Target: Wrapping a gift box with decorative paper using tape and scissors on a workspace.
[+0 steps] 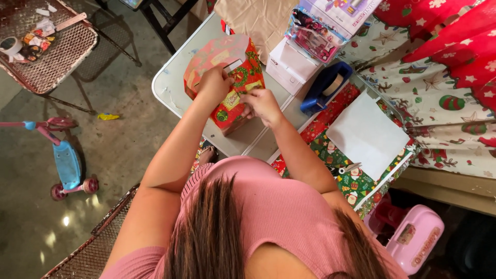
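A box wrapped in red and green patterned gift paper (227,72) stands on a grey folding table (170,82). My left hand (214,82) presses on the top edge of the wrapped box, where the paper is folded over. My right hand (262,105) pinches the paper at the box's near side. Both hands touch the wrapping, and the fingertips are partly hidden against the paper.
A blue tape dispenser (325,88), white boxes (292,64), boxed toys (318,33), scissors (343,169) and a white sheet (367,134) on patterned paper lie to the right. A metal mesh table (46,46) and a child's scooter (64,160) stand at the left. A pink plastic toy (413,235) sits low right.
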